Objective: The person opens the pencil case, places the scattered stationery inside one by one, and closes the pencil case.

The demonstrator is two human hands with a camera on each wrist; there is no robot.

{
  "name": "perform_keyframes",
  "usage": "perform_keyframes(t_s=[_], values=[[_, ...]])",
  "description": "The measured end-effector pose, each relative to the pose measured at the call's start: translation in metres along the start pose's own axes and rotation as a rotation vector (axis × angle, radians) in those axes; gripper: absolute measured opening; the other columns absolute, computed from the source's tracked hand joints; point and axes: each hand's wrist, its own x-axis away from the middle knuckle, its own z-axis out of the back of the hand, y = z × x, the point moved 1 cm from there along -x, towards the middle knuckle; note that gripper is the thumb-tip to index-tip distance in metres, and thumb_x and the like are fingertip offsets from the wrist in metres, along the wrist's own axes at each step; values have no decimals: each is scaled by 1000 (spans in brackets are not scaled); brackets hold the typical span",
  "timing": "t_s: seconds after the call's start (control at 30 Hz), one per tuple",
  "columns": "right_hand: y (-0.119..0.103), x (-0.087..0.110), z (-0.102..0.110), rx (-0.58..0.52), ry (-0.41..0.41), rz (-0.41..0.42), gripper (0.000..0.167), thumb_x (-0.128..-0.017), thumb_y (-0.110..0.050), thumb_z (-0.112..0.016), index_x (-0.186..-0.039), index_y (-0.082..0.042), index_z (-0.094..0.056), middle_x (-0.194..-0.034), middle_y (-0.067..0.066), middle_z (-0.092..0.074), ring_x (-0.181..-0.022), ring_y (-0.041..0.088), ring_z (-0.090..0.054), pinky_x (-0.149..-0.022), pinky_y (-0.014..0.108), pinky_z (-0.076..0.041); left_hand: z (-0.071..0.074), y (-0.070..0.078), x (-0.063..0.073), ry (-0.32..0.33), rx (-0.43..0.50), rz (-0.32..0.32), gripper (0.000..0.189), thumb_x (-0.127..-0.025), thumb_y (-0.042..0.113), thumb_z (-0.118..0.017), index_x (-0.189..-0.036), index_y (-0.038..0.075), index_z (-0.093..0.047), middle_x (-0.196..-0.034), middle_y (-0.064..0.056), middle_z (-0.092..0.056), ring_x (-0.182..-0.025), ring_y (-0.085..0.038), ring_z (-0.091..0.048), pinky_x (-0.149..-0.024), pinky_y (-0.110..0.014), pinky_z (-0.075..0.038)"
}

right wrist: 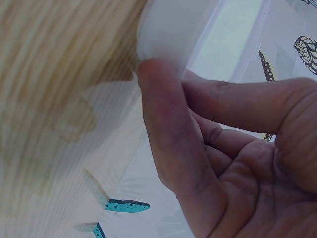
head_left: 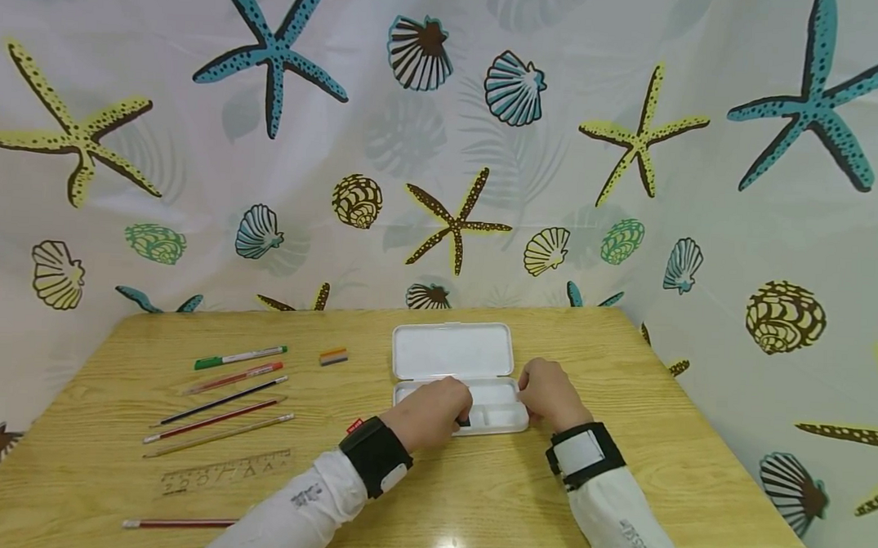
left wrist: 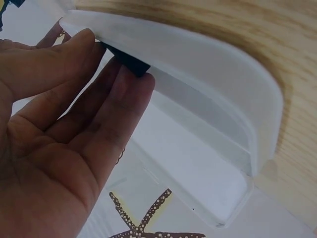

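Note:
A white pencil case (head_left: 497, 421) lies on the table with its lid (head_left: 453, 351) raised at the back. Its tray is divided into compartments. Over the left part of the tray, my left hand (head_left: 429, 411) pinches a small black object (left wrist: 130, 62) between thumb and fingers at the front wall. Too little of that object shows to tell its kind. My right hand (head_left: 554, 393) holds the right end of the case, thumb and index finger (right wrist: 166, 114) gripping its wall.
To the left lie a green marker (head_left: 240, 357), an orange-red pen (head_left: 236, 378), several pencils (head_left: 220, 401) and a clear ruler (head_left: 226, 471). Small orange and purple blocks (head_left: 333, 357) sit left of the case. Something small and red (head_left: 355, 426) shows beside my left wrist. A patterned cloth (head_left: 459, 144) hangs behind.

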Motion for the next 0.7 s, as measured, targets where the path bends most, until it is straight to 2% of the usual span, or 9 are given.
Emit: perform_keyframes(t_s=[0.2, 0.43, 0.7], values=[[0, -1, 0, 3, -4, -2, 4, -87, 1, -66, -83, 1, -63, -71, 11, -60, -52, 17, -58, -46, 23, -47, 0, 1, 1, 8, -5, 3, 10, -84, 0, -74, -89, 9, -74, -87, 2, -72, -76, -4, -59, -71, -19, -52], [0, -1, 1, 10, -1, 9, 3, -87, 0, -65, -84, 2, -64, -75, 12, -63, -53, 17, -58, -47, 23, -46, 2, 2, 3, 4, 7, 13, 9, -88, 1, -72, -92, 8, -75, -89, -3, -74, -77, -5, -60, -73, -20, -54], [1, 0, 1, 19, -1, 10, 3, -87, 1, -64, -84, 2, -63, -76, 12, -62, -55, 17, -58, -48, 24, -46, 0, 0, 4, -4, 23, 2, 11, -89, -2, -69, -91, 7, -75, -89, -2, -73, -75, -3, -58, -73, -18, -53]])
